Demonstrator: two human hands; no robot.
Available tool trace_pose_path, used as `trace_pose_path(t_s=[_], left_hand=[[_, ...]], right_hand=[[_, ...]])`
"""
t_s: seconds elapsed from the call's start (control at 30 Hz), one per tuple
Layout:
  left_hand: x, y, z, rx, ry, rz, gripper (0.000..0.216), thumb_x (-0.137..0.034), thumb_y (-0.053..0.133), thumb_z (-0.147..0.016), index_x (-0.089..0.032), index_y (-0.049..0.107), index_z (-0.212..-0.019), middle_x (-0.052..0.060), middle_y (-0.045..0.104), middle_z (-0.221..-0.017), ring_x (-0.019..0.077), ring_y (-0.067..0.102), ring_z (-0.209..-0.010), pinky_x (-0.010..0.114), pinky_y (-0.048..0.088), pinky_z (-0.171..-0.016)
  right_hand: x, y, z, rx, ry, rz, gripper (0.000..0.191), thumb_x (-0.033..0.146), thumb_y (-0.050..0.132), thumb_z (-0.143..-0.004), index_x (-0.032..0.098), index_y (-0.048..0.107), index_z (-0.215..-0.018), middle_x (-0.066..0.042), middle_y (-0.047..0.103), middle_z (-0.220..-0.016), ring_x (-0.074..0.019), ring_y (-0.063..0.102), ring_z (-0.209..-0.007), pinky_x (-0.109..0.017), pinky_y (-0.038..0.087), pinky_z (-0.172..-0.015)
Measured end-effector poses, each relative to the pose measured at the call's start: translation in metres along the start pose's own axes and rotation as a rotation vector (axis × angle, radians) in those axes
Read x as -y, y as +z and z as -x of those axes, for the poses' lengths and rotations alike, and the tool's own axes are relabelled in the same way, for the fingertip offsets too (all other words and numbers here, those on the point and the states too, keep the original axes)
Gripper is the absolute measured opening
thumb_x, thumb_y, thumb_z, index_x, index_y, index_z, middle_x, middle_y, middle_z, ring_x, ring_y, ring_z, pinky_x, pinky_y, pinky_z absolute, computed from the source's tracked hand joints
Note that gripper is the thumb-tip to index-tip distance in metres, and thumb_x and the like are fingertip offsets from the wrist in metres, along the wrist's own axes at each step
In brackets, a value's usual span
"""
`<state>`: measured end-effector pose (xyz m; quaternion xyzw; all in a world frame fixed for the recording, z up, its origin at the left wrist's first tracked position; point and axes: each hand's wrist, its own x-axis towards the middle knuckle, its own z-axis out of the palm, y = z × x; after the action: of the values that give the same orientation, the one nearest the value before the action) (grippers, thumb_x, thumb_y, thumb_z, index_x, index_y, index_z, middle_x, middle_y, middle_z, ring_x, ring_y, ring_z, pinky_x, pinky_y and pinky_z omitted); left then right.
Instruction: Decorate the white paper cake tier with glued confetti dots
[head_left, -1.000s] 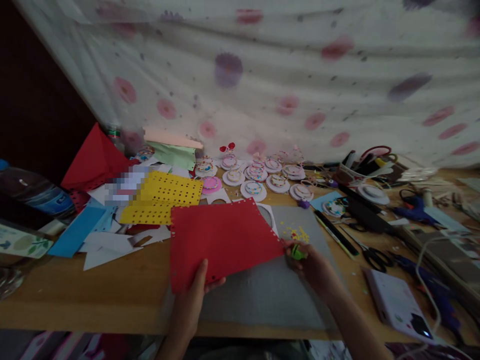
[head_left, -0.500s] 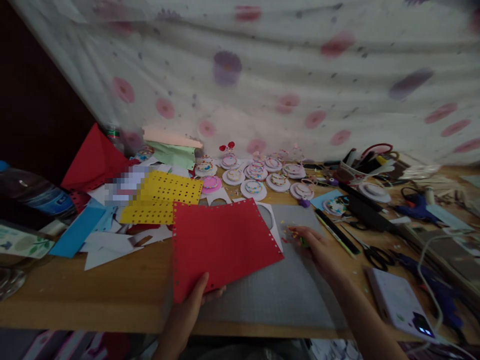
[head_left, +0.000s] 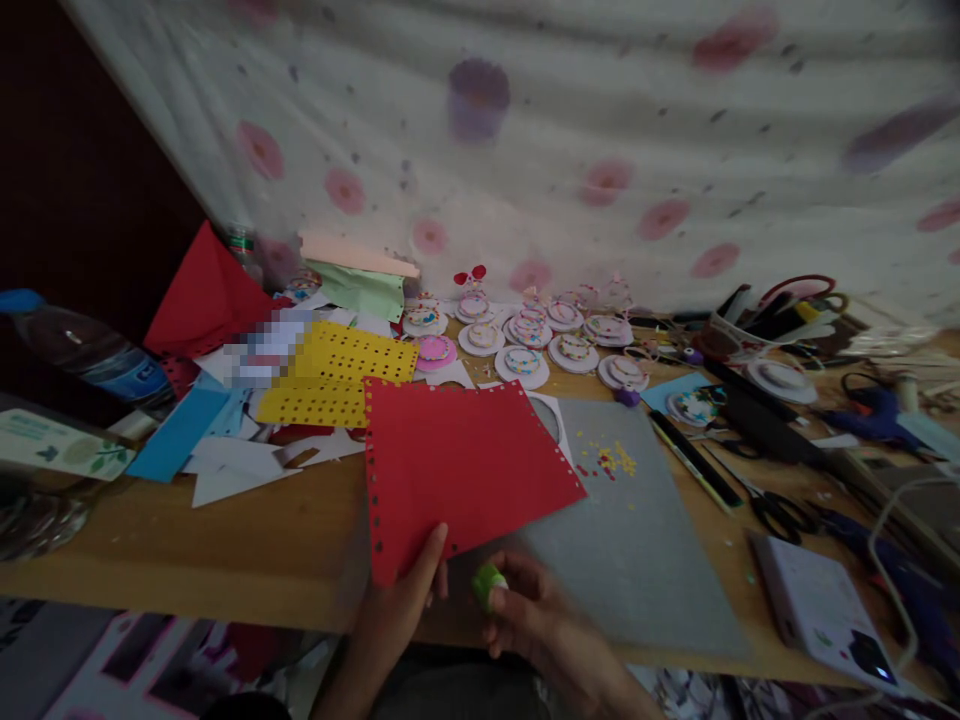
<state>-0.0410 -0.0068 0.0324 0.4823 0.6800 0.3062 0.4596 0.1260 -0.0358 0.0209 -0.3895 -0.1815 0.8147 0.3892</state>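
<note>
My left hand (head_left: 409,595) pinches the lower edge of a sheet of red paper (head_left: 469,465), thumb on top and fingers beneath. Small punched holes run along several of the sheet's edges. Close to its lower edge, my right hand (head_left: 536,615) is closed around a small green paper punch (head_left: 490,583), apart from the paper. A grey mat (head_left: 645,560) lies partly under the sheet. On the mat, just right of the paper, are scattered yellow and red paper bits (head_left: 619,458).
Yellow punched paper (head_left: 337,365) and paper scraps (head_left: 240,465) lie left, near a bottle (head_left: 97,350). Decorated white discs (head_left: 523,367) stand at the back. Scissors (head_left: 776,510), a white power bank (head_left: 825,605) and a glue gun (head_left: 885,415) are on the right.
My right hand has moved from the paper bits on the mat down and left toward the red sheet's lower edge, with the green punch. The bits now show uncovered. The view has shifted slightly.
</note>
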Motion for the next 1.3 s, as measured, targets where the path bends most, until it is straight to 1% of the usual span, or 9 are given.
trace_pose_path(t_s=[0.2,0.37,0.47,0.53,0.63,0.73,0.87,1.13,1.3], left_hand=[[-0.008,-0.001,0.013,-0.048,0.093,0.005,0.055,-0.056,0.052,-0.084,-0.023,0.043,-0.041,-0.004,0.042,-0.042,0.0133,0.045,-0.042,0.027,0.043,-0.058],[-0.006,0.001,0.014,-0.069,0.265,-0.059,0.051,-0.049,0.053,-0.086,-0.023,0.049,-0.043,-0.004,0.049,-0.043,0.0120,0.049,-0.041,0.026,0.045,-0.062],[-0.002,0.002,0.013,-0.094,0.353,-0.069,0.051,-0.046,0.051,-0.089,-0.022,0.051,-0.044,-0.005,0.048,-0.042,0.0105,0.048,-0.039,0.024,0.045,-0.058],[0.000,0.002,0.013,-0.100,0.389,-0.072,0.050,-0.045,0.051,-0.090,-0.023,0.053,-0.044,-0.005,0.050,-0.042,0.0104,0.050,-0.039,0.023,0.045,-0.055],[0.001,0.000,0.015,-0.147,0.421,-0.091,0.041,-0.048,0.055,-0.087,-0.025,0.063,-0.053,-0.004,0.059,-0.049,0.0127,0.056,-0.046,0.024,0.047,-0.060],[0.003,0.002,0.014,-0.179,0.412,-0.111,0.040,-0.046,0.060,-0.084,-0.025,0.062,-0.050,-0.004,0.057,-0.045,0.0129,0.054,-0.043,0.025,0.046,-0.057],[0.009,0.008,0.011,-0.201,0.374,-0.074,0.044,-0.047,0.060,-0.083,-0.024,0.057,-0.046,-0.004,0.054,-0.042,0.0120,0.052,-0.039,0.025,0.044,-0.052],[0.004,0.007,0.013,0.047,0.253,-0.079,0.056,-0.049,0.049,-0.088,-0.021,0.048,-0.040,-0.004,0.045,-0.039,0.0092,0.046,-0.037,0.022,0.041,-0.051],[-0.008,0.004,0.017,0.013,0.160,-0.090,0.055,-0.052,0.052,-0.085,-0.021,0.049,-0.039,-0.004,0.043,-0.038,0.0094,0.045,-0.037,0.022,0.041,-0.050]], right_hand=[[-0.002,0.010,-0.008,-0.044,0.009,-0.085,0.049,0.041,0.088,-0.057,0.016,0.057,-0.086,0.004,0.060,-0.072,-0.0049,0.056,-0.052,-0.018,0.044,-0.050],[0.001,0.008,-0.005,-0.006,0.003,-0.078,0.049,0.040,0.086,-0.061,0.016,0.059,-0.093,0.003,0.061,-0.077,-0.0044,0.056,-0.052,-0.017,0.044,-0.049],[-0.001,0.006,-0.007,0.019,-0.010,-0.079,0.048,0.040,0.085,-0.063,0.016,0.060,-0.096,0.003,0.060,-0.077,-0.0040,0.056,-0.052,-0.016,0.044,-0.048],[-0.002,0.006,-0.008,0.037,-0.017,-0.086,0.046,0.039,0.084,-0.065,0.016,0.060,-0.096,0.002,0.060,-0.078,-0.0040,0.056,-0.053,-0.015,0.045,-0.048],[-0.003,0.007,-0.008,0.082,-0.026,-0.087,0.041,0.041,0.082,-0.069,0.015,0.061,-0.093,0.001,0.062,-0.080,-0.0041,0.056,-0.053,-0.016,0.045,-0.048],[-0.003,0.008,-0.008,0.087,-0.025,-0.101,0.041,0.041,0.081,-0.070,0.016,0.061,-0.096,0.001,0.063,-0.081,-0.0047,0.057,-0.053,-0.016,0.045,-0.049],[-0.001,0.007,-0.007,0.015,-0.021,-0.167,0.043,0.040,0.084,-0.066,0.018,0.060,-0.094,0.003,0.061,-0.074,-0.0056,0.056,-0.052,-0.017,0.045,-0.049],[0.001,0.009,-0.012,-0.084,-0.028,-0.306,0.039,0.035,0.089,-0.057,0.017,0.063,-0.080,0.004,0.061,-0.066,-0.0063,0.054,-0.053,-0.018,0.041,-0.050],[-0.003,0.008,-0.017,-0.109,0.047,-0.400,0.039,0.035,0.091,-0.052,0.016,0.065,-0.074,0.005,0.058,-0.060,-0.0058,0.051,-0.051,-0.018,0.040,-0.051]])
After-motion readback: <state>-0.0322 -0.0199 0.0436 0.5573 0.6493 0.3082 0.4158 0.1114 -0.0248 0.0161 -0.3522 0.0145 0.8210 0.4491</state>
